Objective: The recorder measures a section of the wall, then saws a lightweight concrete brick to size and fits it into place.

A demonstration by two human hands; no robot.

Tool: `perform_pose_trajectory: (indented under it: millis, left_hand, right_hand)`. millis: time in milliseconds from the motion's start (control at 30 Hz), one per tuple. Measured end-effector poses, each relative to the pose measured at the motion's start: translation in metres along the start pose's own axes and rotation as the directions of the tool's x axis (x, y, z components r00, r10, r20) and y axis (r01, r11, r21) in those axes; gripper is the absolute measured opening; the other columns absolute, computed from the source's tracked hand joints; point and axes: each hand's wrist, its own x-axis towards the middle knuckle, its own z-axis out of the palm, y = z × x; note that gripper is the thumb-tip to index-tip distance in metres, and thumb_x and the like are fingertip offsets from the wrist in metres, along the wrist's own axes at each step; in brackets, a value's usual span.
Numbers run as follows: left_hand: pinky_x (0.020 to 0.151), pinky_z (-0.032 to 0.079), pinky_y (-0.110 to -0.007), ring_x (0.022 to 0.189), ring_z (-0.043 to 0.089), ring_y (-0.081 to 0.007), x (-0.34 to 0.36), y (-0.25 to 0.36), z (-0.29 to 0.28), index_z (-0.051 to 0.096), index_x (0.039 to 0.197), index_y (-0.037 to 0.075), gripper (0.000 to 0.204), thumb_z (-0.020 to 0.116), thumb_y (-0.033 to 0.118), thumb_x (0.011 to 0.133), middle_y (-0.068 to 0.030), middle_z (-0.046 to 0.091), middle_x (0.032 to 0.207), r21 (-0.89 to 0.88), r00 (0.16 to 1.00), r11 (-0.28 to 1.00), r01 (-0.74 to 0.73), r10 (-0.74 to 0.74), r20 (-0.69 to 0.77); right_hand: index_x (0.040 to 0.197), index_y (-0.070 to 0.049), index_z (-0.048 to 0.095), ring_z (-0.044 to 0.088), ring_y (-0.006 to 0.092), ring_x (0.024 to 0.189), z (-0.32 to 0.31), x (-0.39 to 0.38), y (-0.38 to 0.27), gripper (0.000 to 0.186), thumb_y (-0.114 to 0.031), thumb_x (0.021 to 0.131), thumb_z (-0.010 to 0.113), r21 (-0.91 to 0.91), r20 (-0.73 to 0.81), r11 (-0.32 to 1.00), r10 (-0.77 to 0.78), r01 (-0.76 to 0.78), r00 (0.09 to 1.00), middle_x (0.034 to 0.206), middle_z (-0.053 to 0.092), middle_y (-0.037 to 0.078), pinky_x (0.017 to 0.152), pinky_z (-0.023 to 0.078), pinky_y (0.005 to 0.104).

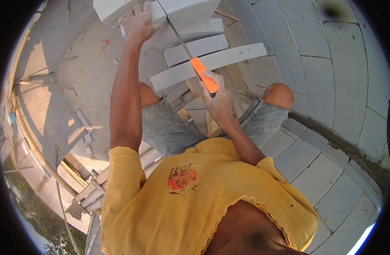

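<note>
My left hand (139,25) grips a white block (114,10) at the top, its fingers spread and bent over it. My right hand (216,97) is closed around the orange handle (203,74) of a saw, whose thin blade (180,38) reaches up into a straight cut beside another white block face (190,10). Below the upper blocks lie a shorter white slab (195,51) and a long curved-looking white slab (169,76), both crossing under or beside the blade, above my knees. Whether the blade touches these lower slabs I cannot tell.
A grey block wall (343,72) rises at the right, above a block surface (301,157) with a long rail. Bamboo poles (42,148) form scaffolding at the left, near an edge with greenery beyond. A dusty floor (88,72) with scattered offcuts lies left of me.
</note>
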Motion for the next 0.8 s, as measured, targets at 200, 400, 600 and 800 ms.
perform_pose_trajectory:
  millis: [200, 400, 600, 800]
  left_hand:
    - [0.098, 0.035, -0.066, 0.129, 0.045, -0.0406, -0.017, -0.003, 0.000, 0.035, 0.146, 0.018, 0.090, 0.078, 0.047, 0.073, -0.0137, 0.049, 0.139, 0.030, 0.998, 0.999, 0.042, -0.041, -0.047]
    - [0.098, 0.035, -0.065, 0.129, 0.044, -0.0412, -0.019, 0.010, -0.007, 0.035, 0.147, 0.017, 0.090, 0.078, 0.047, 0.074, -0.0138, 0.049, 0.139, -0.001, 0.999, 1.000, 0.020, -0.020, -0.049]
    - [0.098, 0.035, -0.064, 0.129, 0.044, -0.0398, -0.019, 0.006, -0.009, 0.035, 0.147, 0.018, 0.089, 0.077, 0.048, 0.074, -0.0138, 0.050, 0.138, 0.047, 0.999, 0.999, 0.016, -0.015, -0.030]
    - [0.099, 0.034, -0.065, 0.130, 0.044, -0.0395, -0.010, 0.002, -0.021, 0.036, 0.147, 0.019, 0.088, 0.077, 0.048, 0.074, -0.0136, 0.049, 0.139, 0.011, 0.998, 0.998, 0.057, -0.057, 0.036]
  right_hand:
    - [0.119, -0.004, 0.054, 0.068, 0.0337, 0.096, -0.033, -0.066, -0.002, 0.031, -0.007, 0.091, 0.067, 0.022, 0.004, 1.000, -0.020, 0.020, 1.000, 0.109, 0.067, 0.018, 0.081, 0.053, 0.0354]
    - [0.118, -0.005, 0.055, 0.068, 0.0338, 0.098, -0.012, -0.038, 0.002, 0.032, -0.006, 0.089, 0.069, 0.007, -0.003, 1.000, 0.001, -0.001, 1.000, 0.108, 0.068, 0.017, 0.082, 0.054, 0.0373]
    - [0.118, -0.004, 0.054, 0.068, 0.0350, 0.099, -0.031, -0.061, 0.007, 0.033, -0.006, 0.089, 0.070, -0.031, 0.010, 1.000, 0.002, -0.002, 1.000, 0.113, 0.068, 0.019, 0.083, 0.054, 0.0387]
    - [0.119, -0.005, 0.054, 0.068, 0.0359, 0.100, -0.030, -0.079, 0.011, 0.035, -0.006, 0.088, 0.070, -0.005, 0.004, 1.000, -0.006, 0.006, 1.000, 0.114, 0.068, 0.019, 0.083, 0.055, 0.0389]
